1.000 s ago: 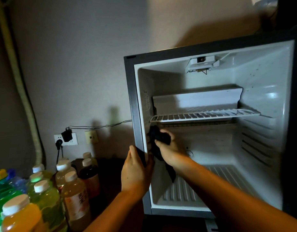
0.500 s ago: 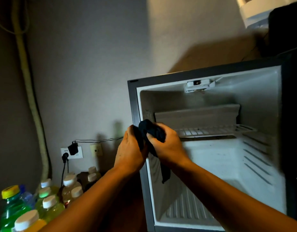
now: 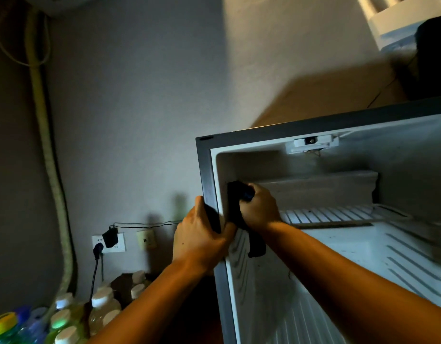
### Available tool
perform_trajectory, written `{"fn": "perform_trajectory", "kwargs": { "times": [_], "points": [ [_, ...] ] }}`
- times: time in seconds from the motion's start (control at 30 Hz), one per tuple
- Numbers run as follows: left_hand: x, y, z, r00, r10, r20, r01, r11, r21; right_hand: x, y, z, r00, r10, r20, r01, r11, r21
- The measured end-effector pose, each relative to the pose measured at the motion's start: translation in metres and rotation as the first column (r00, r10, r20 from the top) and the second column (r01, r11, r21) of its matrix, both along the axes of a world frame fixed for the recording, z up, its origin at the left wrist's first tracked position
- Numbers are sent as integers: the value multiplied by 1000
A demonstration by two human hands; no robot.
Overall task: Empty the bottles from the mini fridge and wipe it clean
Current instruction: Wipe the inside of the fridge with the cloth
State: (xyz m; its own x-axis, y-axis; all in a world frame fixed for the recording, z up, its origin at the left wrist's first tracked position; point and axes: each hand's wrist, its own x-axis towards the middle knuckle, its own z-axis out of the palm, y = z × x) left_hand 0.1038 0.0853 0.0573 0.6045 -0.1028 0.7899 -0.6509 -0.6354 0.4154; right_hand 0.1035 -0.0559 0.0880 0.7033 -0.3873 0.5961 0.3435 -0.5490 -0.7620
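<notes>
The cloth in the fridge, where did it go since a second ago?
The dark cloth went up the left inner wall of the mini fridge, from below the wire shelf to above it, carried by the right hand. The left hand climbed the front edge too. Both hands kept their grip, the fridge stayed empty, and the bottles stayed on the floor.

floor (image 3: 189, 326) | bottles (image 3: 65, 321) standing grouped at lower left, beside mini fridge (image 3: 209, 175)
</notes>
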Motion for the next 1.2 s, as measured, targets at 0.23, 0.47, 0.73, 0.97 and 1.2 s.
{"fn": "perform_trajectory", "kwargs": {
  "times": [0.23,0.47,0.73,0.97,1.2],
  "points": [
    [6,0,1,999,33,19,-34,999,7,36,-14,12,986,-26,-162,41,995,88],
    [1,0,6,999,36,-37,-34,998,45,-1,-5,4,994,62,-89,-59,998,37],
    [-16,0,18,998,-70,-4,70,996,56,-66,13,4,935,285,211,-263,957,-127],
    [-12,2,28,998,-22,58,18,998,67,-47,24,17,930,264,257,-317,928,194],
    [-5,-11,29,996,85,12,-84,996,-38,-9,3,33,999,51,-11,-47,971,235]
  ]
}}
